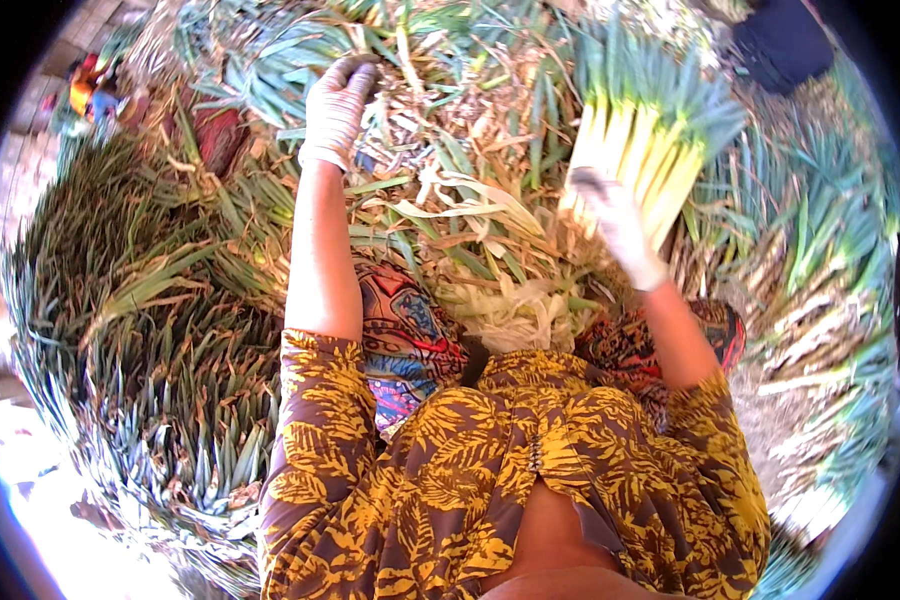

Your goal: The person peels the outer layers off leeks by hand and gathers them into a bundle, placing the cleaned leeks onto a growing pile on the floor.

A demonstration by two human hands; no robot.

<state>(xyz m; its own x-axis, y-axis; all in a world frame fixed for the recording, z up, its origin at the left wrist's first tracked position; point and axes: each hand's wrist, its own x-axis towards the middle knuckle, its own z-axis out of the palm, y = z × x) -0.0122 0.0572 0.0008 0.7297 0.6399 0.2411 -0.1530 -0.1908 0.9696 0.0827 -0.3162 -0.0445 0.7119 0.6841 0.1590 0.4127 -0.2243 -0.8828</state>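
My left hand, in a pale glove with dark fingertips, reaches away from me over green leek leaves. Its fingers are bent and close together, and what lies under them, if anything, is hidden. On the right, my right hand, gloved the same way, is at the white lower ends of a bunch of trimmed leeks. The leeks lie side by side, their green tops fanned away from me. Motion blurs this hand, so its grip is unclear.
Peeled leaves and dry husks litter the ground between my hands. A large stack of leeks stands on my left. More leeks lie along the right. A dark cloth-like thing is at the far right; a person appears far left.
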